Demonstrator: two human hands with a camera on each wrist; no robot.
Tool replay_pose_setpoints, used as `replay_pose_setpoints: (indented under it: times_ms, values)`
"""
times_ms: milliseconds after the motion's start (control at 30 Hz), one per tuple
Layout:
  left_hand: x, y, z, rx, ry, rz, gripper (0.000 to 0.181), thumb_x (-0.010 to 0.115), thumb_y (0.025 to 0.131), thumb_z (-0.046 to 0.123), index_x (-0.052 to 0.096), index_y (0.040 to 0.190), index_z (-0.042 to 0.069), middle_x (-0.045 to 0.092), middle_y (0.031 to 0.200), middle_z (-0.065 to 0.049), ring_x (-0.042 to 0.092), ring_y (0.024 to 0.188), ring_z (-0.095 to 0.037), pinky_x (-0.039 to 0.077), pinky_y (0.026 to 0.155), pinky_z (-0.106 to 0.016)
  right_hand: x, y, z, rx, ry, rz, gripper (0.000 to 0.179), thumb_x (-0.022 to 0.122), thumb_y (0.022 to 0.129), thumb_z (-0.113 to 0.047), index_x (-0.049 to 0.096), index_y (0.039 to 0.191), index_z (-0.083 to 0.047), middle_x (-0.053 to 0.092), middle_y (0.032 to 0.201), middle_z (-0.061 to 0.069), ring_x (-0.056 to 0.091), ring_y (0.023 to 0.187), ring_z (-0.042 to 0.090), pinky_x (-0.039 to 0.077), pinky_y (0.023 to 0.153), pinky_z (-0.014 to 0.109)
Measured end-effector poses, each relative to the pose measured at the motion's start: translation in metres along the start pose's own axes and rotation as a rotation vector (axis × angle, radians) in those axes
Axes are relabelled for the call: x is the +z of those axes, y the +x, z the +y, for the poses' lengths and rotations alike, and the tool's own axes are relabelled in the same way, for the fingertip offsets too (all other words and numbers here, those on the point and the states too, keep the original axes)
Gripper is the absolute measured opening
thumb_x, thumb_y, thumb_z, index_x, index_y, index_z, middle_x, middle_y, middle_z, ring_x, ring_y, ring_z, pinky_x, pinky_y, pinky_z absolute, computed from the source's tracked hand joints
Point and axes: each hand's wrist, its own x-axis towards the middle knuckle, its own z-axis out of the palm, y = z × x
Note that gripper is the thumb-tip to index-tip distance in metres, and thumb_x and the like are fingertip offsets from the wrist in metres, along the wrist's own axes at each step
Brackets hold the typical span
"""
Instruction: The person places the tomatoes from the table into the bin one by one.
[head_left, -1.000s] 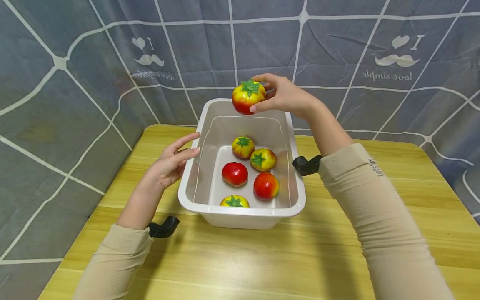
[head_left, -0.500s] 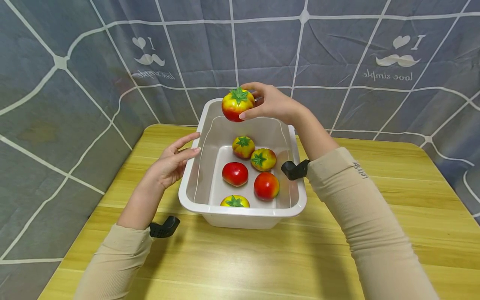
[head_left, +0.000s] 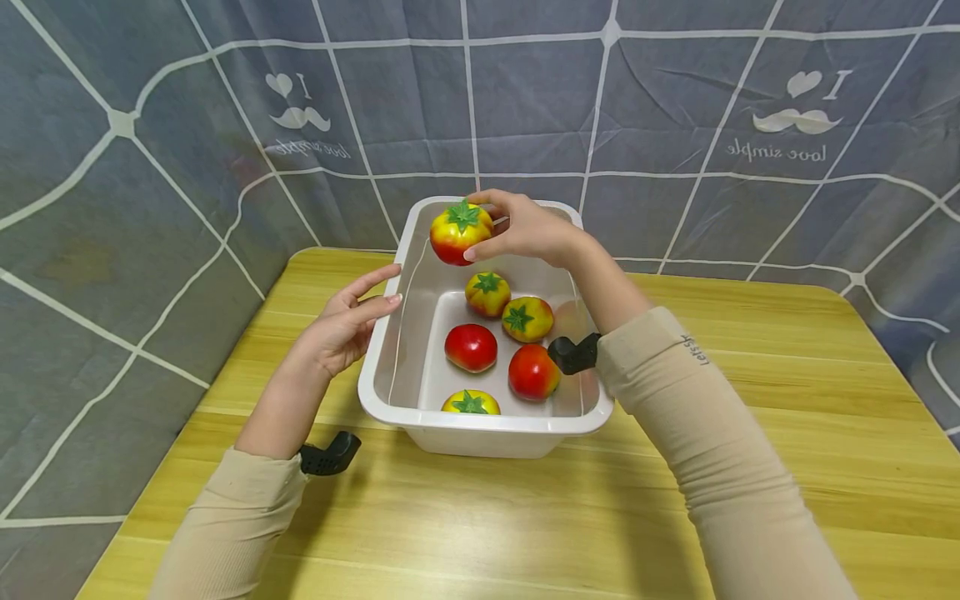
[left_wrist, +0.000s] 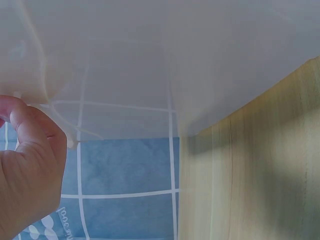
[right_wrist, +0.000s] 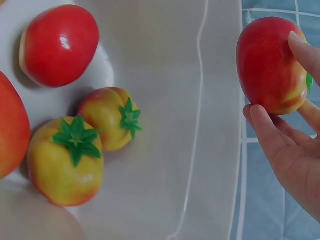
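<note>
In the head view, my right hand holds a glossy red-and-yellow tomato with a green star-shaped leaf cap, thumb on the near side and fingers behind. It hangs over the far left part of a whitish plastic bin. The right wrist view shows the red underside of this tomato between thumb and fingers. My left hand grips the bin's left rim, thumb and index finger over its edge. Inside the bin lie several similar tomatoes, among them a plain red one and a yellow one.
The bin stands on a yellow wood-grain table. Behind and to the left hangs a grey-blue curtain with white lines. Another yellow tomato lies partly hidden behind the bin's front rim.
My right hand has moved left, down and nearer with the tomato, from over the far rim to over the bin's inside. The left hand and the bin stay almost still.
</note>
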Motion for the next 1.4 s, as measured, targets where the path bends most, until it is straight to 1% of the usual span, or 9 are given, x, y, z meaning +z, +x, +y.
replay_pose_setpoints:
  times_ms: [167, 300, 433, 633, 800, 967, 1133, 1267, 1400]
  values:
    - [0.000, -0.001, 0.000, -0.001, 0.002, 0.006, 0.041, 0.057, 0.090, 0.001, 0.046, 0.127, 0.015, 0.063, 0.090, -0.004, 0.067, 0.074, -0.016, 0.057, 0.064, -0.030, 0.006, 0.003, 0.005, -0.006, -0.015, -0.027, 0.072, 0.073, 0.079, -0.014, 0.036, 0.141, -0.011, 0.047, 0.129, 0.011, 0.045, 0.113, 0.025, 0.044, 0.094, 0.035]
    - [0.001, -0.001, 0.000, -0.004, -0.003, 0.010, 0.043, 0.057, 0.090, 0.001, 0.044, 0.128, 0.015, 0.063, 0.090, -0.004, 0.067, 0.073, -0.016, 0.057, 0.063, -0.030, 0.008, 0.005, 0.009, -0.012, -0.027, -0.030, 0.070, 0.072, 0.079, -0.012, 0.037, 0.140, -0.009, 0.048, 0.127, 0.013, 0.046, 0.111, 0.025, 0.044, 0.095, 0.034]
    - [0.001, 0.001, -0.001, -0.012, 0.001, 0.016, 0.043, 0.054, 0.090, 0.000, 0.043, 0.129, 0.015, 0.063, 0.090, -0.004, 0.067, 0.072, -0.016, 0.057, 0.062, -0.030, 0.011, 0.006, 0.014, -0.001, -0.067, -0.044, 0.069, 0.073, 0.079, -0.012, 0.037, 0.139, -0.008, 0.049, 0.126, 0.014, 0.047, 0.111, 0.026, 0.044, 0.096, 0.035]
    - [0.002, 0.001, -0.001, -0.020, -0.004, 0.017, 0.046, 0.054, 0.091, 0.000, 0.041, 0.132, 0.014, 0.063, 0.090, -0.004, 0.067, 0.072, -0.016, 0.057, 0.062, -0.030, 0.016, 0.007, 0.016, 0.033, -0.162, -0.093, 0.072, 0.074, 0.078, -0.016, 0.037, 0.140, -0.010, 0.046, 0.131, 0.015, 0.044, 0.116, 0.027, 0.041, 0.098, 0.037]
    - [0.003, 0.000, -0.002, -0.016, -0.008, 0.010, 0.046, 0.054, 0.091, 0.000, 0.041, 0.133, 0.013, 0.063, 0.089, -0.004, 0.067, 0.072, -0.016, 0.057, 0.062, -0.030, 0.017, 0.006, 0.016, 0.038, -0.180, -0.118, 0.072, 0.073, 0.079, -0.016, 0.036, 0.140, -0.010, 0.045, 0.133, 0.015, 0.044, 0.117, 0.027, 0.041, 0.099, 0.038]
    - [0.003, -0.001, -0.001, -0.004, -0.016, -0.006, 0.044, 0.056, 0.090, 0.001, 0.043, 0.130, 0.014, 0.064, 0.089, -0.005, 0.067, 0.072, -0.016, 0.057, 0.062, -0.029, 0.018, 0.005, 0.016, 0.043, -0.209, -0.122, 0.073, 0.071, 0.081, -0.021, 0.033, 0.142, -0.010, 0.044, 0.135, 0.014, 0.044, 0.119, 0.025, 0.041, 0.099, 0.038]
    - [0.003, -0.002, -0.001, -0.005, -0.011, -0.007, 0.045, 0.056, 0.090, 0.001, 0.043, 0.131, 0.014, 0.064, 0.090, -0.004, 0.067, 0.073, -0.016, 0.057, 0.063, -0.030, 0.019, 0.006, 0.017, 0.038, -0.233, -0.135, 0.073, 0.069, 0.083, -0.024, 0.030, 0.143, -0.008, 0.043, 0.137, 0.014, 0.043, 0.121, 0.026, 0.041, 0.100, 0.038]
    - [0.004, -0.001, -0.001, -0.007, -0.019, -0.015, 0.045, 0.056, 0.090, 0.000, 0.042, 0.131, 0.014, 0.063, 0.090, -0.005, 0.068, 0.073, -0.016, 0.057, 0.064, -0.031, 0.015, 0.005, 0.016, 0.051, -0.214, -0.145, 0.073, 0.063, 0.088, -0.029, 0.024, 0.146, -0.009, 0.036, 0.143, 0.018, 0.040, 0.126, 0.030, 0.040, 0.101, 0.041]
    - [0.004, -0.001, 0.000, -0.009, -0.026, -0.028, 0.044, 0.056, 0.090, 0.000, 0.043, 0.130, 0.013, 0.064, 0.090, -0.006, 0.068, 0.073, -0.016, 0.057, 0.065, -0.031, 0.005, -0.001, 0.011, 0.050, -0.117, -0.074, 0.069, 0.058, 0.091, -0.031, 0.021, 0.147, -0.011, 0.030, 0.146, 0.017, 0.036, 0.130, 0.030, 0.036, 0.104, 0.043]
